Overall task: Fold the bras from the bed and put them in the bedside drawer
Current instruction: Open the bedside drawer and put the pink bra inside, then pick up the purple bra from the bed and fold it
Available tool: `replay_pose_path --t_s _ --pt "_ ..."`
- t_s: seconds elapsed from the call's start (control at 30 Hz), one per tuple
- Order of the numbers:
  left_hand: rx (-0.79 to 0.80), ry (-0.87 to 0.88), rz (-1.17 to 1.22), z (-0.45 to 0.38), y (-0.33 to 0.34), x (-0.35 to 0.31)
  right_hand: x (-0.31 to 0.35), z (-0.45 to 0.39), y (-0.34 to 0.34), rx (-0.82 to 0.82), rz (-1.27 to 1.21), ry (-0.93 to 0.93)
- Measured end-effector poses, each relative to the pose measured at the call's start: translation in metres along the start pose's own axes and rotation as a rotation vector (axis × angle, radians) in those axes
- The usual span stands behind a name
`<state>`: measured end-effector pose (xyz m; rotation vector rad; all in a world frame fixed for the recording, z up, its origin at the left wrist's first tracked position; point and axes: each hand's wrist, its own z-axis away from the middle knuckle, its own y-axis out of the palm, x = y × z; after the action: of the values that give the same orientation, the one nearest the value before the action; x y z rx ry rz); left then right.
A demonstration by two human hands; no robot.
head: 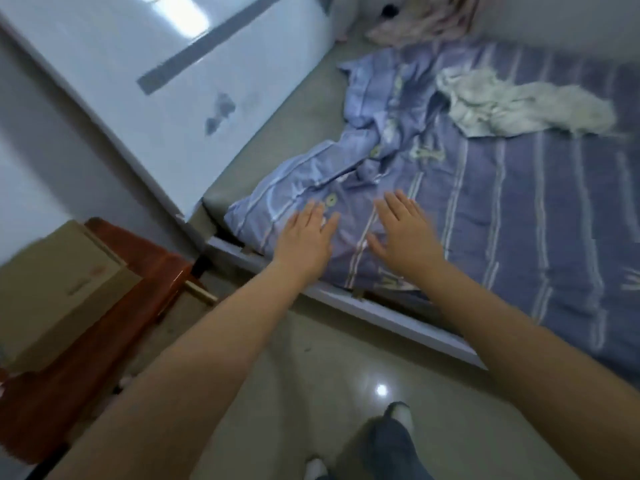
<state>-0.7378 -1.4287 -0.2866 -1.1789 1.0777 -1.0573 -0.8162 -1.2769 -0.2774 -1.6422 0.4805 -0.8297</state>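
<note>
My left hand (304, 239) and my right hand (405, 233) are stretched out flat, fingers apart, over the near corner of the bed, above the rumpled blue striped sheet (502, 209). Neither hand holds anything. A crumpled white garment (519, 105), possibly a bra, lies further back on the sheet, well beyond both hands. A pink cloth (426, 26) is bunched at the head of the bed. The reddish-brown bedside cabinet (104, 327) stands to the left of the bed; I cannot see whether its drawer is open.
A cardboard box (59, 278) sits on the bedside cabinet. A white headboard (173, 81) rises at the left of the bed. The white bed frame edge (381, 313) runs across in front of me. My feet (394, 441) stand on the glossy tiled floor.
</note>
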Motion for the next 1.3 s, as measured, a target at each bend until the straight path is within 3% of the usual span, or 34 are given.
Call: replay_pose_path --t_s 0.13,0.4,0.6,0.97,1.1,1.3 --pt "-0.061 0.273 -0.043 -0.077 -0.059 -0.159 -0.132 0.066 -0.108 -0.167 0.043 0.253" --pt "-0.060 0.654 -0.020 -0.142 -0.101 -0.506 -0.385 0.237 -0.258 -0.248 0.097 0.621" --pt "0.016 0.714 0.014 -0.177 -0.098 -0.710 -0.556 0.337 -0.335 -0.245 0.164 0.747" --pt "0.004 0.866 -0.072 -0.285 -0.082 -1.024 -0.819 0.458 -0.417 -0.332 0.126 0.964" --pt "0.043 0.970 -0.087 -0.290 -0.075 -1.159 -0.902 0.526 -0.452 -0.354 0.131 1.082" --pt "0.010 1.050 -0.045 -0.279 -0.039 -1.359 -1.052 0.630 -0.489 -0.353 0.157 1.112"
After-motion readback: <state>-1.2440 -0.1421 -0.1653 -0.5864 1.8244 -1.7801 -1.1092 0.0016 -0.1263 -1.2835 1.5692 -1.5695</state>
